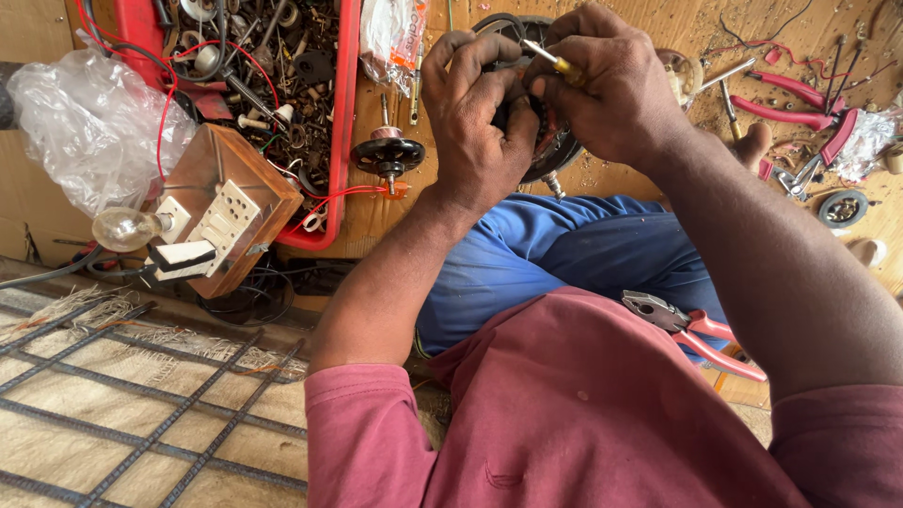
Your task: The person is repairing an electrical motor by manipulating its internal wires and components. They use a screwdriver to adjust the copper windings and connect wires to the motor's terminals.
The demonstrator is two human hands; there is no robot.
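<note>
My left hand (475, 113) grips a round black motor part (555, 155) with a metal shaft sticking out below it. My right hand (611, 85) holds a small screwdriver (555, 62) with a yellow handle, its tip pointing toward the part. Both hands are close together above my blue trousers (564, 254). Most of the motor part is hidden behind my fingers.
A red tray (343, 122) of metal scrap and wires lies at the left. A wooden switch board (226, 212) with a bulb (122, 228) stands beside it. A black rotor (388, 155) sits on the wood floor. Red pliers (696, 334) rest on my lap; another pair (800, 103) lies far right.
</note>
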